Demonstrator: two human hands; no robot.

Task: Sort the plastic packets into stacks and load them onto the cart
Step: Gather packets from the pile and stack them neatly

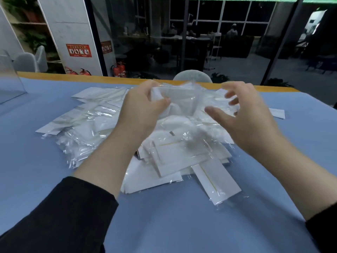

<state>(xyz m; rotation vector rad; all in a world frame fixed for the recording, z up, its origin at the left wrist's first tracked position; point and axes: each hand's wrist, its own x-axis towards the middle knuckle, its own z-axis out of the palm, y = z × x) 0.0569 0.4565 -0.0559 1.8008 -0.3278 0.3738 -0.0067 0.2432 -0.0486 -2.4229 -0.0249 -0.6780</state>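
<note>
From the head camera, the left hand [145,108] grips a crinkled clear plastic packet with white contents [179,99], thumb and fingers pinched on its left end, holding it above the far middle of a sprawling heap of clear-wrapped white flat packets [102,125] on the pale blue table [182,225]. The right hand [248,117] hovers just right of the raised packet with fingers spread and curved; motion blur makes it hard to say whether its fingertips touch the film, but it seems to hold nothing. No sorted stack is visible and no cart is in sight, so the sorting looks barely begun. The chief risk, as I judge it, is the slick film: a one-ended pinch could let the packet slide free or drag its neighbours along, and the heap, lying at mixed angles and overlapping, could shift toward the near edge, where a long white packet with a thin yellow line [217,181] already sticks out. Static cling might also lift two packets as one, spoiling a count. Around the work, a clear acrylic stand [9,84] sits at the far left of the table, an orange strip [91,77] edges its far side, and a white rounded chair back [192,75] rises behind it. Red fire extinguishers [119,69] stand on the floor beyond, beside a white pillar with a red notice [78,50]. Bare blue table to the near left and right offers room for stacks.
</note>
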